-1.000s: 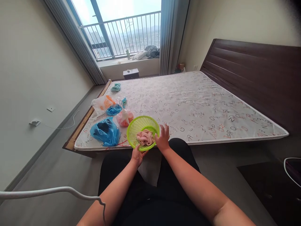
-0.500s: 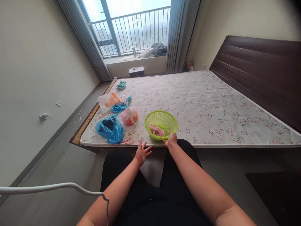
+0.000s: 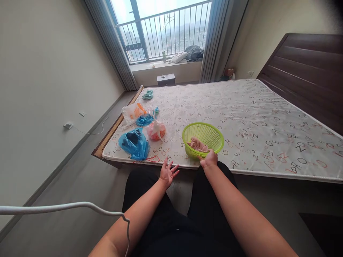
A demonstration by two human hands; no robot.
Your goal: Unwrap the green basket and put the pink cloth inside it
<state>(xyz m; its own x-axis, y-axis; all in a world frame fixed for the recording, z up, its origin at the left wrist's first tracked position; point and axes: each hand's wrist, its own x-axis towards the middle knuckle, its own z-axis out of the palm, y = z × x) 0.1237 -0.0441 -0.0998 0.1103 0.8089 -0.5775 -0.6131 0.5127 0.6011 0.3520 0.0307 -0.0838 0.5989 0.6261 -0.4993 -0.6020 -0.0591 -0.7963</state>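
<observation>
1. Our right hand gripped the near rim of the round green plastic mesh basket, which sat on the letter-printed mattress near its front edge.
2. A heap of pale pink cloth strips lay inside the basket.
3. Our left hand hung released, fingers spread, just off the mattress edge, holding nothing.
4. A crumpled blue plastic bag and a knotted pink-orange bag lay left of the basket, well apart from it.

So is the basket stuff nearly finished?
Hard to say. The green basket sits on the mattress with pink strips inside. The right hand grips its near rim; the left hand is open and holds nothing. Several tied bags lie unopened beside it.
</observation>
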